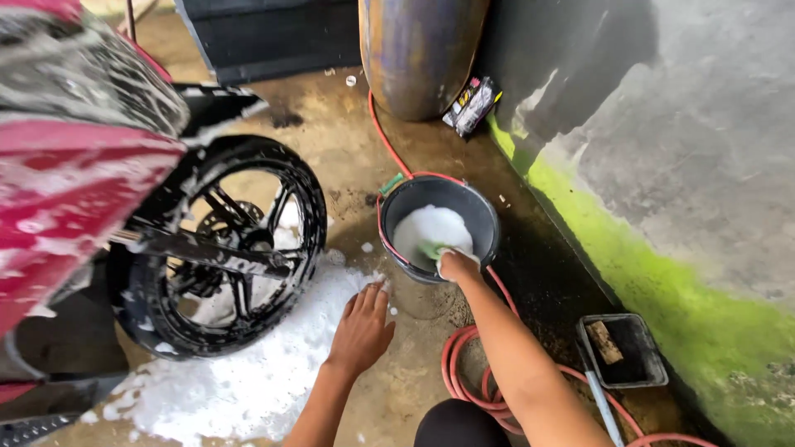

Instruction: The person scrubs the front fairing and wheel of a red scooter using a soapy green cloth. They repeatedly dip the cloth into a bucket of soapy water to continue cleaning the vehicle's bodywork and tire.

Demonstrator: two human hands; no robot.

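My right hand point(458, 265) reaches into a dark bucket point(484, 211) of white foam and is closed on a green sponge point(430, 248) at the foam's near edge. My left hand point(362, 329) hangs flat and spread, fingers apart, just above the wet concrete floor, left of the bucket and holding nothing. It hovers beside a patch of white suds point(273, 356) spread under a black motorcycle wheel point(224, 248). The red, soapy body of the motorcycle point(66, 190) fills the left side.
A red hose point(464, 372) coils on the floor by my knee and runs past the bucket. A small black tray point(633, 352) with a brush sits at right. A rusty cylinder point(418, 50) and a small packet point(472, 103) stand behind. A wall with green algae point(662, 281) borders the right.
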